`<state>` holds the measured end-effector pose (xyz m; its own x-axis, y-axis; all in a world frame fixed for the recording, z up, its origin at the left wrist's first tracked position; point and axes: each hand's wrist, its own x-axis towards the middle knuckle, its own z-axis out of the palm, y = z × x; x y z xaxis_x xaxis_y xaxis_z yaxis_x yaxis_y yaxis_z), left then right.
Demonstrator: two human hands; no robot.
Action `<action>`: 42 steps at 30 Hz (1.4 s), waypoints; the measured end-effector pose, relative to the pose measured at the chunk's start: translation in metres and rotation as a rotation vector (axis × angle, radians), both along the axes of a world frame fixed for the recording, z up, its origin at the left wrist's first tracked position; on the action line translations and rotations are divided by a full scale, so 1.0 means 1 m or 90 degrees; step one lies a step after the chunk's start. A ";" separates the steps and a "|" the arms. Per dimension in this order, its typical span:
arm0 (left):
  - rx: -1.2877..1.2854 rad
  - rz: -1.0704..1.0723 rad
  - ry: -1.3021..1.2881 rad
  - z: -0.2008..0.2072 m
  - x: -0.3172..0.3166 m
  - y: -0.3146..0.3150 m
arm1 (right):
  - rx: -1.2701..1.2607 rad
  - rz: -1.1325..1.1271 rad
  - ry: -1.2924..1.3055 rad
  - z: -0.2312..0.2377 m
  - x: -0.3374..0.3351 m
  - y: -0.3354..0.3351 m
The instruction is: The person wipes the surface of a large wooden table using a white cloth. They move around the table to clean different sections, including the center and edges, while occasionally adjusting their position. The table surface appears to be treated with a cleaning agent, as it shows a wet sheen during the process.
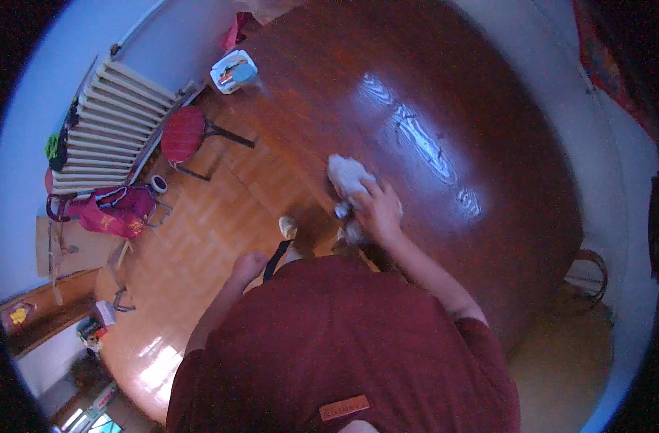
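My right hand (378,211) presses a crumpled white cloth (347,177) against the near left edge of a large, glossy dark-brown round table (452,94). The cloth sticks out past my fingers toward the table's middle. My left hand (248,265) hangs at my side over the wooden floor, fingers curled into a loose fist, holding nothing that I can see. My dark red shirt fills the lower middle of the view.
A small white tray with light-blue items (233,71) sits at the table's far left edge. A red stool (183,133), a white radiator (113,123) and a red bag (113,213) stand on the left over parquet floor (199,238). A chair (585,281) is on the right.
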<state>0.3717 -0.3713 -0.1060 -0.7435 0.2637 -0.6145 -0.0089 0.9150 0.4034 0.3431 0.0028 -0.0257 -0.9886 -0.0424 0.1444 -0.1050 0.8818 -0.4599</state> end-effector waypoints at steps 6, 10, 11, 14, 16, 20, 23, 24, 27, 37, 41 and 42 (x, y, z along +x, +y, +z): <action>0.057 -0.037 0.049 -0.013 -0.024 0.019 | -0.005 0.025 0.013 0.001 -0.021 -0.004; 0.152 0.030 0.026 -0.003 -0.026 0.050 | -0.008 0.015 -0.025 -0.010 0.085 0.041; 0.146 0.027 0.011 -0.003 -0.025 0.053 | 0.000 0.014 -0.015 -0.010 0.105 0.050; 0.150 0.015 -0.001 -0.015 -0.017 0.042 | 0.001 -0.027 -0.040 0.000 0.114 0.049; 0.119 0.033 -0.029 -0.033 -0.012 0.026 | 0.033 -0.013 -0.029 0.005 0.075 0.038; 0.010 -0.019 -0.035 0.002 -0.022 0.030 | -0.011 0.008 0.034 -0.010 -0.024 0.008; -0.053 -0.088 0.000 0.012 -0.027 0.026 | -0.005 0.024 0.037 -0.003 -0.037 -0.002; -0.077 -0.103 0.005 0.008 -0.028 0.021 | -0.004 0.027 0.031 -0.001 -0.037 -0.002; -0.026 -0.105 0.043 0.000 -0.031 0.030 | -0.033 0.020 0.011 -0.010 0.037 0.031; 0.141 0.218 -0.188 0.002 -0.019 0.041 | 0.010 -0.067 -0.009 -0.004 0.096 0.053; 0.213 0.086 0.054 0.032 -0.030 0.063 | -0.018 -0.020 0.049 -0.017 -0.007 0.019; 0.227 0.118 0.070 0.052 -0.041 0.085 | -0.007 -0.012 0.047 -0.014 -0.021 0.013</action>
